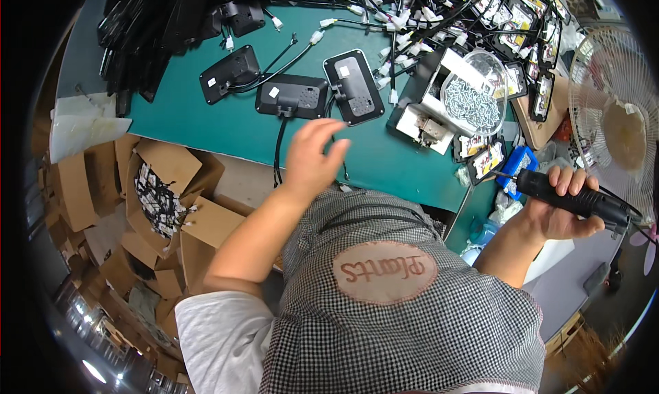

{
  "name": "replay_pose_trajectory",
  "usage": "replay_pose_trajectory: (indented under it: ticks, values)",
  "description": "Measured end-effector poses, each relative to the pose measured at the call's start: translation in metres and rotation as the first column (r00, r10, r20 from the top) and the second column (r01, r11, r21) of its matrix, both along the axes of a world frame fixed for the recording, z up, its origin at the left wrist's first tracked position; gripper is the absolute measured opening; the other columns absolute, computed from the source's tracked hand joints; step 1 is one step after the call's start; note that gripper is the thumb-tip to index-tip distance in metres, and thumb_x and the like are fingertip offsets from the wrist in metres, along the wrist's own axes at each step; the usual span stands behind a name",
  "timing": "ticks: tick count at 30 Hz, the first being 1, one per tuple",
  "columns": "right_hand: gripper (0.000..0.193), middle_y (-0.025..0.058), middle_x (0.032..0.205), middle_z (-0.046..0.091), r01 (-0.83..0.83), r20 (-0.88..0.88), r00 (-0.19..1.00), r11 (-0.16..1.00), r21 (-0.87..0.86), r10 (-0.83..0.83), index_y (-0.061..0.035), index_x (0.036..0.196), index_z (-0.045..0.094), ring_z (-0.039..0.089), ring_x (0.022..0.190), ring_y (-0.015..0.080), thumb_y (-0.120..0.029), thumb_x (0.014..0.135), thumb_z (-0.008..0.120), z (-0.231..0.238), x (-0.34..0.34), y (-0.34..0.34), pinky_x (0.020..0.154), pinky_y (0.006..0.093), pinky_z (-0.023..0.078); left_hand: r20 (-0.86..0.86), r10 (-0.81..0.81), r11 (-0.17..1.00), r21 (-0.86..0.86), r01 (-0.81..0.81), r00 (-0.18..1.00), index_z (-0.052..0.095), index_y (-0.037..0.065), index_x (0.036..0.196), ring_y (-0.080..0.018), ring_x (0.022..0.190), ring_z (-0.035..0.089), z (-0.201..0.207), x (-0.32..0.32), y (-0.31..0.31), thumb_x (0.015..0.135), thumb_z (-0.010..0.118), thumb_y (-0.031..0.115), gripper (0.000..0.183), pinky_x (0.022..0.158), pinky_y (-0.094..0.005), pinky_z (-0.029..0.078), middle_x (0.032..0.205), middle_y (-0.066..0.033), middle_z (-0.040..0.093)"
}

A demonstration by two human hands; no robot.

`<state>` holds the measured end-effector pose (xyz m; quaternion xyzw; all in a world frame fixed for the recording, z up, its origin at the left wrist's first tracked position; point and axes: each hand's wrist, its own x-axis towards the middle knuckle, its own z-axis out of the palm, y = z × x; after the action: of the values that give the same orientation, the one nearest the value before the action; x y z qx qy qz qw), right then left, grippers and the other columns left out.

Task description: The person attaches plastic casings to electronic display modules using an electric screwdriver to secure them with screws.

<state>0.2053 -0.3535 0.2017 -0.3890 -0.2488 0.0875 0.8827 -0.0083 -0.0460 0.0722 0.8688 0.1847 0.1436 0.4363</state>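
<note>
My left hand (312,154) hovers open above a black device (353,86) lying untouched on the green surface (206,130); my right hand (563,212) closes around a black electric screwdriver (573,198), not yet applied.

A green-topped workbench (206,130) is carrying the lot. Three black device housings are lying face down near its front edge: one (229,73) to the left, one (292,96) in the middle, one (353,86) angled beside it, each trailing a black cable. A heap of black parts (147,30) is piling up at the far left. To the right, a clear tub of small metal screws (473,92) is sitting just beside a tangle of white-plugged wires (412,16).
</note>
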Motion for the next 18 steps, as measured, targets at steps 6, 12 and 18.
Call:
replay_pose_trajectory:
  ticks: [6,12,18]
  values:
    - [0.066,0.008,0.084,0.052,-0.013,-0.042,0.999,1.0,-0.003,0.013,-0.0026,0.116,0.055,0.049,0.07,0.0187,-0.058,0.081,0.061,-0.007,0.0,0.022,0.065,0.0322,0.039,-0.179,0.18,0.949,0.289,-0.123,0.967,0.063,0.006,0.11,-0.0323,0.115,0.05,-0.03,0.011,0.014,0.076,0.07,0.026,0.04,0.098,-0.0453,0.037,0.119,-0.0137,0.057]
    - [0.066,0.008,0.083,0.052,-0.018,-0.002,1.0,0.999,-0.047,0.018,-0.0025,0.115,0.053,0.049,0.069,0.0184,-0.058,0.081,0.062,-0.001,-0.006,0.044,0.064,0.0324,0.039,-0.408,0.2,0.784,0.612,0.104,0.891,0.064,0.008,0.109,-0.0297,0.135,0.031,-0.07,0.059,0.024,0.074,0.068,0.026,0.039,0.112,-0.054,0.013,0.129,-0.0114,0.052]
    - [0.066,0.0076,0.083,0.052,0.006,-0.043,0.999,0.998,-0.059,-0.008,-0.0028,0.114,0.055,0.049,0.068,0.0178,-0.059,0.08,0.062,-0.003,-0.006,0.04,0.065,0.0319,0.04,-0.133,0.121,0.912,0.406,-0.057,0.984,0.065,0.007,0.081,-0.028,0.106,0.053,-0.061,0.062,0.029,0.069,0.066,0.019,0.017,0.102,-0.0451,0.035,0.099,-0.0058,0.061]
